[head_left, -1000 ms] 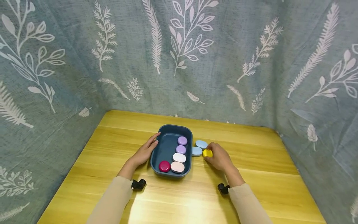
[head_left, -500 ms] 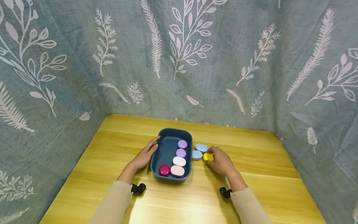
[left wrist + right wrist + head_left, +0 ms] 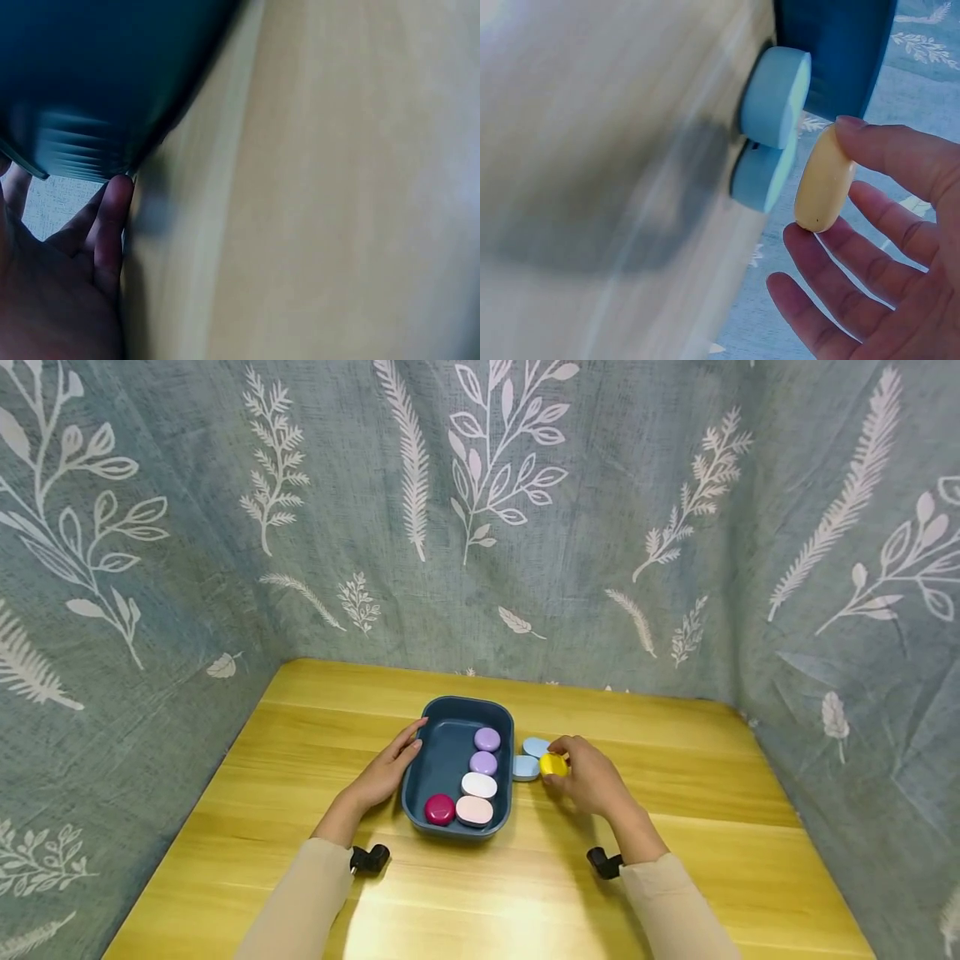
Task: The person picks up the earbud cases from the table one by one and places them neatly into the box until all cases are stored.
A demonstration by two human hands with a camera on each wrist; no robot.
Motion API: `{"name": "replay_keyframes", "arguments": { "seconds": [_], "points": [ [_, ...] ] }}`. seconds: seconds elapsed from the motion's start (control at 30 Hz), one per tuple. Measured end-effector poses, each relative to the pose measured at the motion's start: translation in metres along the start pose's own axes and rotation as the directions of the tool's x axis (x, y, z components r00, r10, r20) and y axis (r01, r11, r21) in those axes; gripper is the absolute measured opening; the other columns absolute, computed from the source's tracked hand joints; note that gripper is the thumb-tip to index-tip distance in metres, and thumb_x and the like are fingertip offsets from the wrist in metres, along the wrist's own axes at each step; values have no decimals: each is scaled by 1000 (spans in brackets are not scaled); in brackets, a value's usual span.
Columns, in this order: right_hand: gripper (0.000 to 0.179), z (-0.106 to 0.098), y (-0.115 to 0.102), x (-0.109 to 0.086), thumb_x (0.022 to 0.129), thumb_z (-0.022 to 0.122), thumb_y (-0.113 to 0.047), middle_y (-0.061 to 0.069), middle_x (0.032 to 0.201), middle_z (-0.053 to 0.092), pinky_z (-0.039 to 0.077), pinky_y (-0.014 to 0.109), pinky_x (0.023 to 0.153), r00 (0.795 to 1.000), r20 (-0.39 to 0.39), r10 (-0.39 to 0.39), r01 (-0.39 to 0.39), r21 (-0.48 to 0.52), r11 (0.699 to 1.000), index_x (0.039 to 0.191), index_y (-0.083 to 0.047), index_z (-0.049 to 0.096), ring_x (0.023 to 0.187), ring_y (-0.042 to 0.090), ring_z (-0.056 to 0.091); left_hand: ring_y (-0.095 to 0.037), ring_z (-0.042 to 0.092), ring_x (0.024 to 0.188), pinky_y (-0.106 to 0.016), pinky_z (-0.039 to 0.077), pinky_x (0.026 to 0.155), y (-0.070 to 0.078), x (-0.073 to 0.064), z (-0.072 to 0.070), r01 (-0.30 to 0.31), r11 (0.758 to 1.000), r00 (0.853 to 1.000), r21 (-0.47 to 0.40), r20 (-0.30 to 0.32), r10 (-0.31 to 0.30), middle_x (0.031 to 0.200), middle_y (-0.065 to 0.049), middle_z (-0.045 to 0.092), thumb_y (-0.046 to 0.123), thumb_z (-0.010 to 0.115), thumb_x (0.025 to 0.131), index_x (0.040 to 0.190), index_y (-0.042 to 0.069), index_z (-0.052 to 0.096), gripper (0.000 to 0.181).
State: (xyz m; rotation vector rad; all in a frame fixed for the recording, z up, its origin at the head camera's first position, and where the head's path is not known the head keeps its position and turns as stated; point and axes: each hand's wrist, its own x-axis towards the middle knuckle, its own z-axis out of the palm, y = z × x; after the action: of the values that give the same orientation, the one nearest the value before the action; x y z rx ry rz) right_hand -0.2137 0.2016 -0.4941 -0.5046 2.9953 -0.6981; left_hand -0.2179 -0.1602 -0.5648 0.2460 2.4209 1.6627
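My right hand [image 3: 592,777] pinches a rounded yellow disc [image 3: 553,765] between thumb and fingertips. In the right wrist view the yellow disc [image 3: 825,180] is raised off the table, close to two pale blue oval pieces [image 3: 776,97]. Those blue pieces [image 3: 527,767] lie beside the right wall of a dark blue rectangular bin [image 3: 442,752]. Inside the bin, two lilac discs [image 3: 487,739], a white oval [image 3: 478,785] and a pale pink oval [image 3: 474,811] line the right side. A dark red disc [image 3: 439,809] sits at front left. My left hand [image 3: 382,772] touches the bin's left side with extended fingers.
The bin stands on a yellow wood-grain table [image 3: 262,827]. A grey-blue curtain [image 3: 337,510] with white leaf prints hangs behind and at both sides. Black wrist cameras [image 3: 371,858] are worn on both arms.
My right hand has lifted the yellow disc from the table and shifted it slightly left, over the blue pieces' edge. The left hand stays at the bin.
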Motion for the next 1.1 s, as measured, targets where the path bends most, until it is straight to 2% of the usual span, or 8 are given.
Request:
{"name": "replay_keyframes", "arguments": {
  "seconds": [0.23,0.33,0.67,0.9,1.1],
  "points": [
    [42,-4,-9,10,84,77,-28,3,112,61,52,40,82,999,-4,-40,40,-8,999,120,-12,61,97,24,60,-23,23,148,-55,18,119,1,3,-2,-12,1000,1000,-16,1,12,159,8,24,57,36,100,149,49,25,51],
    [44,-6,-13,12,85,76,-29,3,115,61,52,40,82,999,0,-47,47,-7,999,122,-12,61,98,24,60,-22,23,148,-53,19,120,2,4,-2,-14,1000,1000,-21,6,14,159,9,24,57,36,100,150,47,25,52],
    [43,-12,-34,13,85,76,-28,4,118,61,51,40,83,997,18,-69,69,-5,998,123,-13,62,99,25,60,-22,22,148,-54,19,120,0,1,0,3,1000,1000,-22,9,-2,159,9,24,52,36,102,148,51,25,47],
    [46,-15,-48,17,84,77,-30,4,120,61,51,40,87,995,20,-95,96,-29,995,123,-12,62,102,25,60,-22,24,147,-54,20,119,1,-1,1,22,1000,1000,-13,-4,-22,158,9,24,55,36,101,146,54,26,46],
    [42,-16,-57,21,83,77,-30,3,118,61,50,38,87,991,2,-132,132,-36,991,119,-13,64,99,24,60,-23,24,148,-54,19,120,0,0,0,10,1000,1000,-20,9,-10,159,9,23,56,36,101,148,51,25,49]
  ]
}}
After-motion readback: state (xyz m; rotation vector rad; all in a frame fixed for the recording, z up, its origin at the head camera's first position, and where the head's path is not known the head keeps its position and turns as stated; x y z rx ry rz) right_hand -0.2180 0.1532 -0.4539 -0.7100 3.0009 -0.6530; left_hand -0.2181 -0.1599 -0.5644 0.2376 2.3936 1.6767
